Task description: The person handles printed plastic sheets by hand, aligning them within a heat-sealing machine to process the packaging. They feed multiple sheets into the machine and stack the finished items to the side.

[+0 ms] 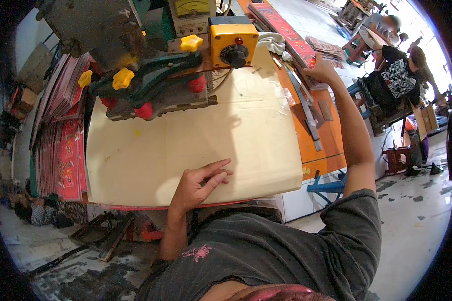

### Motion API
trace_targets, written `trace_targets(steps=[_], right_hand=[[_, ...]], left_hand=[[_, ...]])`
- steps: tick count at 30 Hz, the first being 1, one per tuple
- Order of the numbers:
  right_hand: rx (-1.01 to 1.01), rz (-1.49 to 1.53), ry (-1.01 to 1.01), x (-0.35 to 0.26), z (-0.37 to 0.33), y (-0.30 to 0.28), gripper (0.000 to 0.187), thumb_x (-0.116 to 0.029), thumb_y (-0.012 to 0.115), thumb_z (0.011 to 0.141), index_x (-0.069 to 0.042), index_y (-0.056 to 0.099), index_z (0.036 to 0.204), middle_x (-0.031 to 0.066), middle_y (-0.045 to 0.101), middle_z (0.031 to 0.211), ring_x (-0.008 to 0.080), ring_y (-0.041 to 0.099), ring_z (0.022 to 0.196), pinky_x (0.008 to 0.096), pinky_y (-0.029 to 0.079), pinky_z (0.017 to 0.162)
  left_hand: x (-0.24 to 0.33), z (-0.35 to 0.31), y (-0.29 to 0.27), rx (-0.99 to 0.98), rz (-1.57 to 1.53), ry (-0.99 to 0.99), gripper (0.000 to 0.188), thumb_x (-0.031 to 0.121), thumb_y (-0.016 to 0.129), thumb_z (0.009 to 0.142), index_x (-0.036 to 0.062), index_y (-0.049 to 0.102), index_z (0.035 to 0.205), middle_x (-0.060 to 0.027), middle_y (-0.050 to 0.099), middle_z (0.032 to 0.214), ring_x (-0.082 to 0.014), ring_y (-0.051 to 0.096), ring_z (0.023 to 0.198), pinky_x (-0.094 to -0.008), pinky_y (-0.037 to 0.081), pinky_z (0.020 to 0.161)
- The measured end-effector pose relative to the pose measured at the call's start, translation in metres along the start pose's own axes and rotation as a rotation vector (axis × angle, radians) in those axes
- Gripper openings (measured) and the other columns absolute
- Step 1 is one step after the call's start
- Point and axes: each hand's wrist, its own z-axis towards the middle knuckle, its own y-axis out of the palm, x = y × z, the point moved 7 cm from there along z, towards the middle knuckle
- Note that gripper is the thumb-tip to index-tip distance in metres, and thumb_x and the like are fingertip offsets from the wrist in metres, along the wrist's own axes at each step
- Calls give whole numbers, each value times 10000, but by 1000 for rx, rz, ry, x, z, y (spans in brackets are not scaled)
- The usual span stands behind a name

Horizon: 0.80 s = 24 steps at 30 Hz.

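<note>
My left hand hovers over or rests on the cream sheet near its front edge. Its fingers are stretched out and nothing is in them. At the far right, my right hand reaches to a long pile of red printed cards. Its thumb and fingers close on the edge of a red card there; part of the fingers is hidden. Over the back of the sheet stands a dark green press with yellow star knobs and red feet above a flat plate. An orange control box with a black dial sits beside it.
Tall stacks of red cards stand at the left. Metal strips lie on the orange tabletop at the right. A grey cloth lies behind. A blue stool stands below. Other people sit at the far right.
</note>
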Motion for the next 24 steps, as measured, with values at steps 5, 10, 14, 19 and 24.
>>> trace_targets(steps=[5, 10, 14, 19, 24], right_hand=[[9, 62, -95, -25, -3, -3, 1094, -622, 832, 740, 85, 415, 1463, 374, 632, 1312, 482, 643, 1224, 494, 518, 1015], [315, -137, -165, -47, -57, -46, 1009, -683, 722, 871, 52, 438, 1500, 327, 519, 1488, 482, 565, 1320, 533, 470, 1084], [476, 195, -471, -106, -122, -61, 465, -335, 730, 966, 18, 617, 1246, 235, 659, 1183, 414, 618, 1166, 500, 492, 981], [152, 313, -562, -178, -220, -59, 254, -166, 683, 1014, 11, 642, 837, 73, 571, 666, 140, 526, 611, 332, 433, 586], [-359, 638, -594, -205, -285, 19, 355, -167, 703, 1015, 20, 628, 723, 28, 527, 598, 74, 488, 591, 293, 379, 533]], left_hand=[[-10, -6, -4, 25, -56, -48, 397, 121, 647, 1037, 21, 645, 1420, -128, 788, 1144, -171, 757, 959, -326, 583, 912], [6, 1, -3, -44, 25, 0, 394, 139, 638, 1047, 26, 638, 1425, -112, 787, 1163, -155, 758, 962, -317, 574, 933], [3, -4, -4, -24, 4, 2, 385, 178, 648, 1043, 61, 661, 1409, -116, 787, 1166, -180, 771, 962, -331, 576, 936], [7, -10, -9, 52, 148, 258, 340, 185, 663, 1026, 71, 718, 1341, -115, 806, 1044, -198, 785, 877, -343, 598, 840], [33, -36, -17, 98, 148, 381, 222, 164, 715, 977, 35, 796, 1138, -109, 772, 840, -194, 737, 724, -331, 564, 713]])
